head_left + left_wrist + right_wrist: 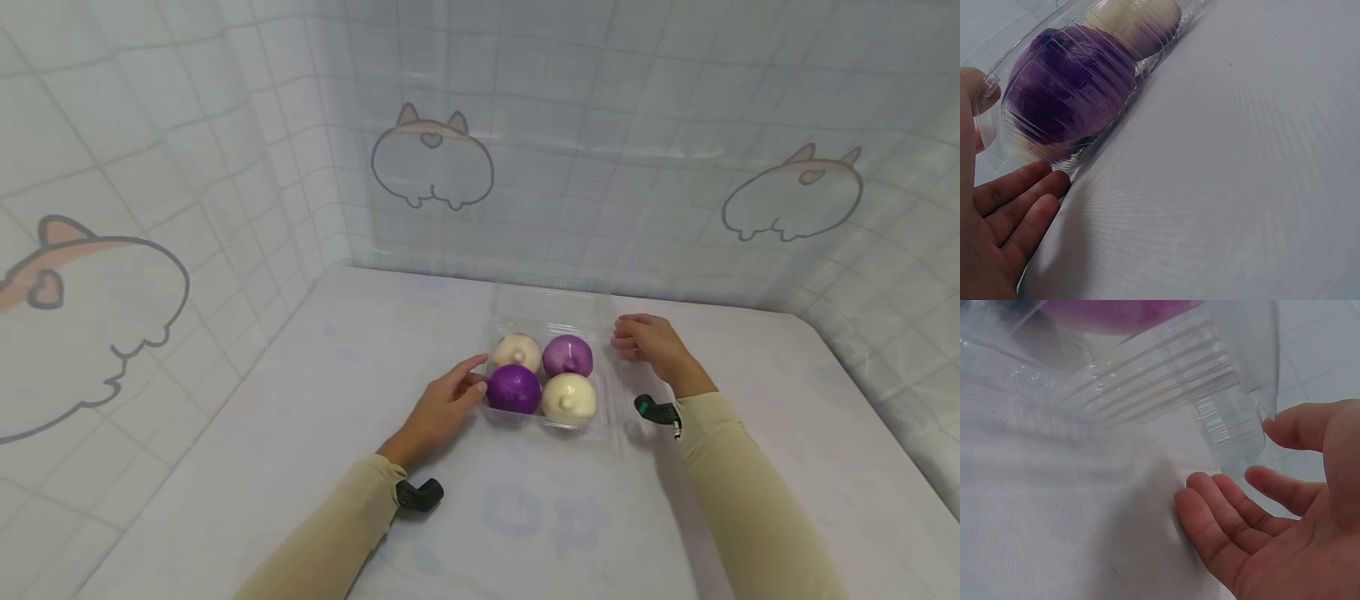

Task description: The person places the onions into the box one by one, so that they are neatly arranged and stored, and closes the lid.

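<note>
A clear plastic box (pixel 555 423) sits on the table with its lid (pixel 551 306) folded open at the back. Inside are round onion-like balls with small nubs: a dark purple ball (pixel 513 389) front left, a cream ball (pixel 569 397) front right, another cream ball (pixel 516 353) behind left and a lighter purple ball (pixel 567 356) behind right. At the box's left side is my left hand (pixel 446 402), fingers loosely spread, fingertips right at the wall. My right hand (pixel 651 343) is beside the right rear side; its thumb tip (pixel 1270 427) meets the clear edge, other fingers relaxed below.
A white cloth covers the table (pixel 300 467). Behind it and along both sides hangs a white grid-patterned curtain (pixel 600 167) with cartoon animal prints. Each wrist wears a small black device, one on the left (pixel 420 496), one on the right (pixel 656 409).
</note>
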The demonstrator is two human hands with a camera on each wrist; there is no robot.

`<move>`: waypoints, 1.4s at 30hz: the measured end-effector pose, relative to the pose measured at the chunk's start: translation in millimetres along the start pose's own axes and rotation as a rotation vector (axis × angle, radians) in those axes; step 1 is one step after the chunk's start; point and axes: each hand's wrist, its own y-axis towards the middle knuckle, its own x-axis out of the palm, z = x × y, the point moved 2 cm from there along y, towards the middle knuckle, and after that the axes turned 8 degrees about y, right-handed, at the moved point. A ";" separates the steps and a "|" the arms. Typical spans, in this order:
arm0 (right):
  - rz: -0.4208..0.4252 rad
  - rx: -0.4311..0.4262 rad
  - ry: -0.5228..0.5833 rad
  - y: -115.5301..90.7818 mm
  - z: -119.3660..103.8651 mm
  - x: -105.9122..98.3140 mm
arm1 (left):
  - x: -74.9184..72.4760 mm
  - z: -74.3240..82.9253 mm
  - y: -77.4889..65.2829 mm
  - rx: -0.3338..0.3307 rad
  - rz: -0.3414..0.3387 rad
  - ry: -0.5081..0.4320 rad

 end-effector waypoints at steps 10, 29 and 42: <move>-0.038 -0.067 0.082 6.0 2.3 4.6 | 1.0 -0.2 0.6 0.015 0.002 -0.004; -0.086 -0.113 0.132 3.5 1.3 9.3 | 0.8 0.4 2.1 0.033 0.008 0.014; -0.024 -0.251 0.193 5.6 5.5 6.3 | 4.6 -5.4 5.5 0.012 0.027 0.033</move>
